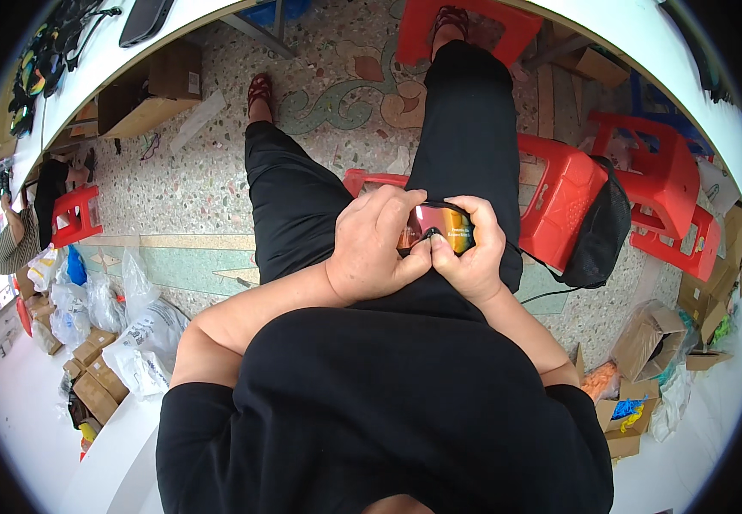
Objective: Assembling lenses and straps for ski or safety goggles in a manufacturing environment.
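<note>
Over my lap I hold a pair of wraparound sunglasses (433, 218) with a shiny lens tinted from red to gold and a dark rim. Small pale print marks the lens. My left hand (377, 236) is closed on the left end, its fingers over the top edge and its thumb near the nose notch. The other end is gripped by my right hand (476, 254), index finger curled over the top and thumb pressed beside the notch at the lower middle. Both thumbs nearly meet there. The fingers hide the two ends of the sunglasses, so I cannot see any temples.
A white table (637, 34) curves across the far side with a black phone (145, 20) on it. Red stools (551, 206) stand at my right, one with a black bag (598, 231). Plastic bags (144, 347) and cartons (97, 390) lie left; open boxes (649, 338) right. Another person sits far left.
</note>
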`<state>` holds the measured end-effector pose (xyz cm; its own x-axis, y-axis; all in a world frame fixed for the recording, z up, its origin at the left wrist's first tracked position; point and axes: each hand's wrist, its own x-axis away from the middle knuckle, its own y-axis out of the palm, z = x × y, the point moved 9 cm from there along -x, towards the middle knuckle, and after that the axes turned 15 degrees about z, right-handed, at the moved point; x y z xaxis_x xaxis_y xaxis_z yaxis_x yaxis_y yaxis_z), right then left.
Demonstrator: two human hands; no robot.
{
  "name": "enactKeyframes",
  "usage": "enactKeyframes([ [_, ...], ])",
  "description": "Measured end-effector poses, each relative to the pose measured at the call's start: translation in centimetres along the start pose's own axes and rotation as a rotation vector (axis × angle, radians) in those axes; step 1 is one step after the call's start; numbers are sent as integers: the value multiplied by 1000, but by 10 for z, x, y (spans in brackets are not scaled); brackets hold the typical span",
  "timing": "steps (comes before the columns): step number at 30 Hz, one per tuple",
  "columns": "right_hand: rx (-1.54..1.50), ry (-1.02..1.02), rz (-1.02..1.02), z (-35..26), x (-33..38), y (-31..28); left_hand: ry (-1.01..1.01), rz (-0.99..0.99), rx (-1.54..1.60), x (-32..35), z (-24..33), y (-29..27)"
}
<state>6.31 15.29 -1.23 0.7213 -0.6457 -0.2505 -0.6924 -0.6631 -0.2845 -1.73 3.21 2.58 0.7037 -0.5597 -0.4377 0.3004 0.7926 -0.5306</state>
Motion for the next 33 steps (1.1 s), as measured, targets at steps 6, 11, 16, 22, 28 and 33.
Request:
enactKeyframes([
  [6, -43, 209, -101, 23, -4, 13, -74, 37, -37, -4, -17, 7],
  [11, -63, 72, -80, 12, -19, -5, -103, -2, -16, -21, -10, 4],
  [16, 225, -216, -89, -5, -12, -8, -380, 33, 61, 2, -64, -1],
  [22, 337, -340, -94, -10, -2, -24, -597, -107, 187, 25, -73, 5],
  [28, 473, -483, 155, -47, -70, -99, -852, -103, 710, 41, -79, 6],
  [33, 608, -545, 789, -73, -168, -205, -877, -169, 610, 43, -82, 9],
])
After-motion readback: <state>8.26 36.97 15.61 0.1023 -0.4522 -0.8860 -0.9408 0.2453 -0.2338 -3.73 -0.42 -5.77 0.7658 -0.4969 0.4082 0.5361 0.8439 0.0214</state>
